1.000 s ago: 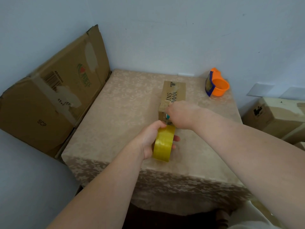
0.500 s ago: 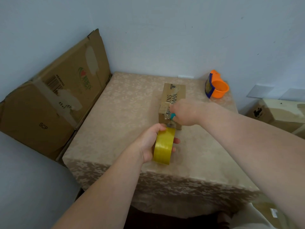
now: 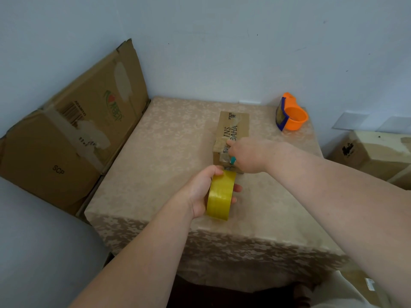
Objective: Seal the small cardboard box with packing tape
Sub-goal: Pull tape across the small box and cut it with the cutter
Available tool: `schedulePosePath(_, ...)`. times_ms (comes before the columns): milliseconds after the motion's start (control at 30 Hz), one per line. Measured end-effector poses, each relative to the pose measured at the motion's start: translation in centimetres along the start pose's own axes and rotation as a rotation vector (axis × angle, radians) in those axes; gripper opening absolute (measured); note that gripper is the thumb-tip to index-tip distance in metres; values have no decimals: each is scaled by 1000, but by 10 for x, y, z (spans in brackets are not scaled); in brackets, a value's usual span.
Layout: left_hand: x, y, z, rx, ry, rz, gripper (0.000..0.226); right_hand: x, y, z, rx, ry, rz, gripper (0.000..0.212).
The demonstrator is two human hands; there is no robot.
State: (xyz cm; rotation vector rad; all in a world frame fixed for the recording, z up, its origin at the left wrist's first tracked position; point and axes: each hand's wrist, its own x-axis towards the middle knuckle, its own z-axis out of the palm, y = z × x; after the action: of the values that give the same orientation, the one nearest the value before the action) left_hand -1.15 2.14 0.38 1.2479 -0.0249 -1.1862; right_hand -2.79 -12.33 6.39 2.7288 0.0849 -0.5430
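The small cardboard box (image 3: 232, 127) lies lengthways on the beige-covered table (image 3: 169, 165), with black printing on top and old tape patches on it. My left hand (image 3: 203, 190) grips a yellow roll of packing tape (image 3: 220, 194), held on edge just in front of the box's near end. My right hand (image 3: 246, 155) rests on the box's near top edge, fingers pressed down on the tape end there; a teal fingernail shows. The near right corner of the box is hidden by that hand.
An orange and blue tape dispenser (image 3: 291, 115) stands at the table's back right corner. A large flattened carton (image 3: 73, 134) leans against the wall on the left. Another carton (image 3: 378, 152) sits on the floor to the right.
My right hand has slid a little farther along the box top, away from me. The left hand keeps the roll in nearly the same place. The view has shifted slightly.
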Motion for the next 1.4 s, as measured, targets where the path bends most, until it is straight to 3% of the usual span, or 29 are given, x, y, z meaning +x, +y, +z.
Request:
schedulePosePath(333,-2,2,-1,-9,9,-35,35,12,26,3,110,-118,17,32)
schedulePosePath(600,-2,2,-3,-15,12,-28,40,9,8,6,27,-43,6,38)
schedulePosePath(800,-2,0,1,-26,15,-1,20,3,-2,5,20,-11,33,42)
schedulePosePath(1000,-9,-1,-1,-47,7,-9,26,4,1,2,57,-33,32,42)
schedulePosePath(1300,-20,1,2,-70,38,17,23,-16,18,-2,598,128,101,14)
schedulePosePath(1400,-21,1,4,-62,75,54,42,-22,11,0,753,204,130,13)
